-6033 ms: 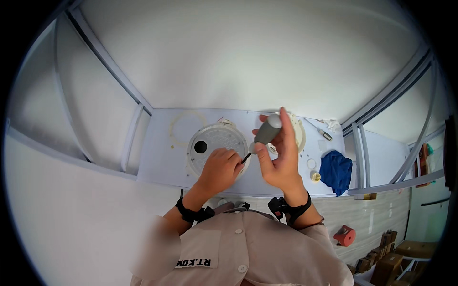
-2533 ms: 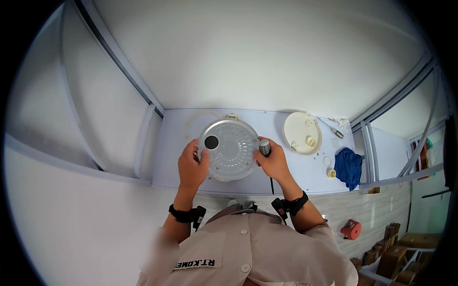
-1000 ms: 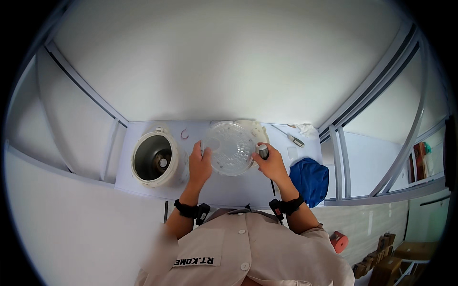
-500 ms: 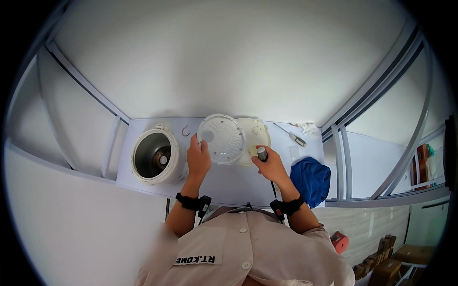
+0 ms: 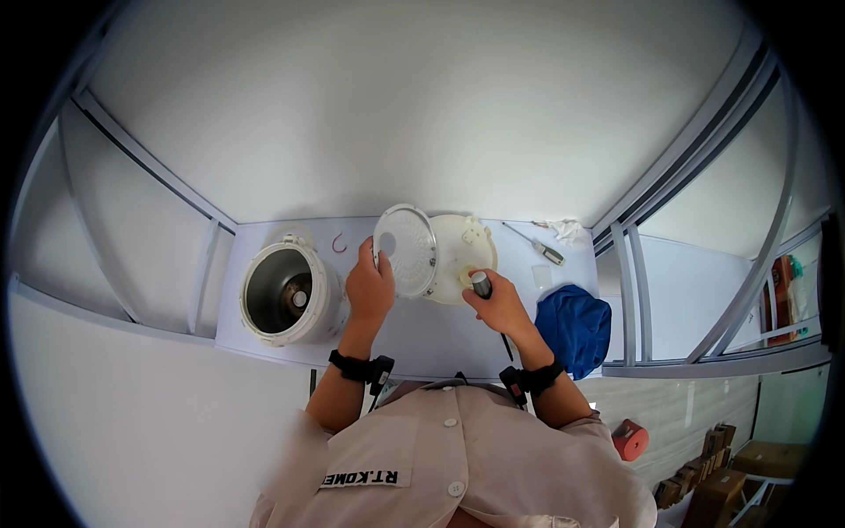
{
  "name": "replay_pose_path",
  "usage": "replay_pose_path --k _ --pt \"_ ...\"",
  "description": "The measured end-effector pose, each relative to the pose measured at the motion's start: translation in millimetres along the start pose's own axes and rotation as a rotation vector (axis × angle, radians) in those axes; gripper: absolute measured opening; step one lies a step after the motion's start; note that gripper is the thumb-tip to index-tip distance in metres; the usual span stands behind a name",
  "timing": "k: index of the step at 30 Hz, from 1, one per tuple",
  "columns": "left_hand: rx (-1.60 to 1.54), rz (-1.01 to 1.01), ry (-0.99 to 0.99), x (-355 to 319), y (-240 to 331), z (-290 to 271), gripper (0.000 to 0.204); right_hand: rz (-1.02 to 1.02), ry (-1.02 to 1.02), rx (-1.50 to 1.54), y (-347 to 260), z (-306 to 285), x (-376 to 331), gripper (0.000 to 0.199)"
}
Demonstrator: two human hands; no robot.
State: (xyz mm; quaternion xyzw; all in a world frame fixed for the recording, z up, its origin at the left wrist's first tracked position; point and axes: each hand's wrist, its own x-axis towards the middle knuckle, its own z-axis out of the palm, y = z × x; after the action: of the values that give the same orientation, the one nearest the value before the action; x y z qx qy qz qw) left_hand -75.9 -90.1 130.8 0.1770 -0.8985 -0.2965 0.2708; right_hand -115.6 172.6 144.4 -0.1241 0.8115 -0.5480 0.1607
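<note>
My left hand (image 5: 370, 289) grips the left edge of a whitish, see-through round lid plate (image 5: 412, 255), which is raised and tilted above the table. Behind it and to its right, a cream round lid (image 5: 459, 239) lies flat, partly covered by the plate. In my right hand (image 5: 500, 304) is a screwdriver (image 5: 481, 283); its grey and black handle points away from me and its dark shaft comes out below the hand toward me. A small yellowish round part (image 5: 466, 275) shows beside my right fingers, over the lid.
An open white cooker body (image 5: 333, 286) with a metal interior stands at the left. Beyond it lies a red wire (image 5: 338, 242). To the right are another screwdriver (image 5: 547, 253), crumpled white tissue (image 5: 566, 231), a clear square piece (image 5: 542, 277) and a blue cloth (image 5: 574, 330).
My left hand has turned the lid plate more edge-on and shifted it slightly right, uncovering more of the cream lid. The right hand with the screwdriver has hardly moved.
</note>
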Motion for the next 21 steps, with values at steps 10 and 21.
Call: replay_pose_path --k 10,21 --pt "0.052 0.494 0.056 6 16 -3 0.039 -0.082 -0.006 -0.037 7 0 8 0.037" --pt "0.007 0.388 0.038 5 17 -1 0.035 -0.056 0.006 -0.032 3 -6 11 0.034"
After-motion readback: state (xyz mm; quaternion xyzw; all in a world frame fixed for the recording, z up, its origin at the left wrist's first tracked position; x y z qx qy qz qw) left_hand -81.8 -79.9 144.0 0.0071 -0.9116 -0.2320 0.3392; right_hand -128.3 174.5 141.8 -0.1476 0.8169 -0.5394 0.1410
